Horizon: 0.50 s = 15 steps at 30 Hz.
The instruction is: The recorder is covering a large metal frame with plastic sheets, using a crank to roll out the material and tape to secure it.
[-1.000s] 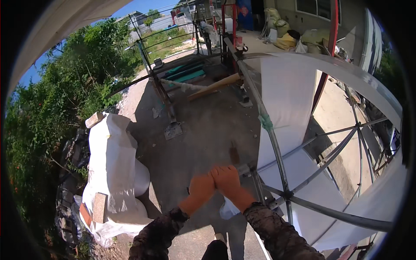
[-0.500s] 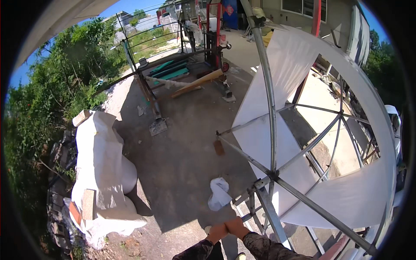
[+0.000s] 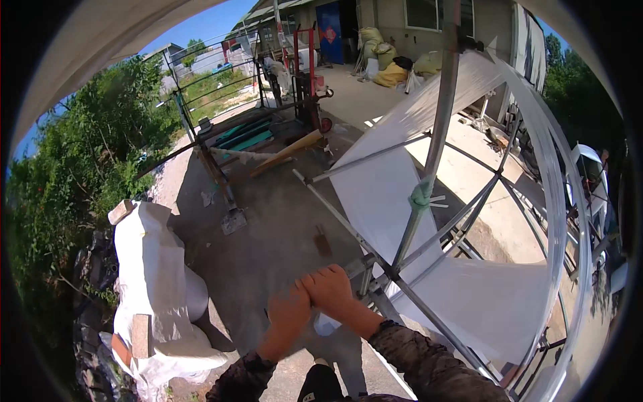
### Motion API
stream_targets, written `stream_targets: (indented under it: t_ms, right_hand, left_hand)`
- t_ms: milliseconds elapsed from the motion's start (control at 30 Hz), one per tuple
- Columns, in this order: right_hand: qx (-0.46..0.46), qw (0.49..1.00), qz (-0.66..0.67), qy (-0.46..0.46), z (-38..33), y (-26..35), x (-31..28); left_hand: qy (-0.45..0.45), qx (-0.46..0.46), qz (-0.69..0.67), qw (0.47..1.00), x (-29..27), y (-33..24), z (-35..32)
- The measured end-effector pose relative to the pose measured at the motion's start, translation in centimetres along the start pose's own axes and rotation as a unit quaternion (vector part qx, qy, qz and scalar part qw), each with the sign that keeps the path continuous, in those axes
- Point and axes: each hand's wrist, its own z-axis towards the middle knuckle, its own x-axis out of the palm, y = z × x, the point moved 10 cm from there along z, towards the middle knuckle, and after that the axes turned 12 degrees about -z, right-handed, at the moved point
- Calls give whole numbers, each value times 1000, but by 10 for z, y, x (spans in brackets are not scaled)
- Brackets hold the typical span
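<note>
My left hand (image 3: 289, 311) and my right hand (image 3: 328, 289) are pressed together at the lower middle, fingers curled into closed grips. What they hold is hidden, though a small dark bit shows beside the left hand. Just right of them stands a frame of grey metal tubes (image 3: 348, 224), whose bars meet at a joint close to my right hand. White sheeting (image 3: 382, 191) spans parts of this frame, and a translucent plastic strip (image 3: 559, 221) curves down its right side. Light green material (image 3: 421, 193) is tied around one upright tube. Partly behind my wrists lies a white plastic bag (image 3: 325, 326).
At left, a white-covered heap (image 3: 151, 261) carries blocks (image 3: 140, 335). Ahead are a wooden plank (image 3: 288, 149), green pieces (image 3: 246, 139) and a red lifting cart (image 3: 308, 80). A brown piece (image 3: 322, 241) lies on the ground. Sacks (image 3: 388, 67) sit by the building.
Both hands have risen away from my body, still together. The view has shifted, and the wide white band over the frame's right side now appears as narrower translucent strips.
</note>
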Motion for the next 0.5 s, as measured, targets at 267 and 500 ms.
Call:
stream_targets:
  t_ms: [267,500]
  right_hand:
    - [1,997,42,57,26,13,239]
    - [39,907,108,405,-205,68,337]
  left_hand:
    - [182,-77,-20,980,190,182,70]
    - [333,-71,-147,929,388,146,-97]
